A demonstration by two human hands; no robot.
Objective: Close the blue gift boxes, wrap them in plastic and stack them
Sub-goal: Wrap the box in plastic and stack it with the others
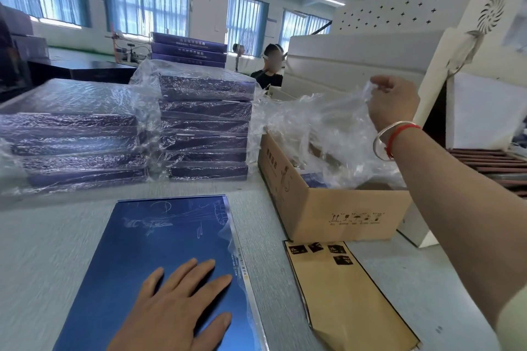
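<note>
A closed blue gift box (pixel 159 239) lies flat on the table in front of me. My left hand (pixel 176 305) rests on its lid with fingers straight. My right hand (pixel 392 102) is raised over a cardboard carton (pixel 336 214) and pinches a clear plastic bag (pixel 328 134), which hangs from it above the carton. Two stacks of plastic-wrapped blue boxes stand behind: a low one (pixel 77 145) at the left and a taller one (pixel 205 125) in the middle.
A brown carton flap (pixel 350 293) lies on the table right of the box. A white machine (pixel 470 80) with a roller conveyor (pixel 493 162) stands at the right. More unwrapped boxes (pixel 188 50) are stacked farther back. A seated person (pixel 269 68) is behind the stacks.
</note>
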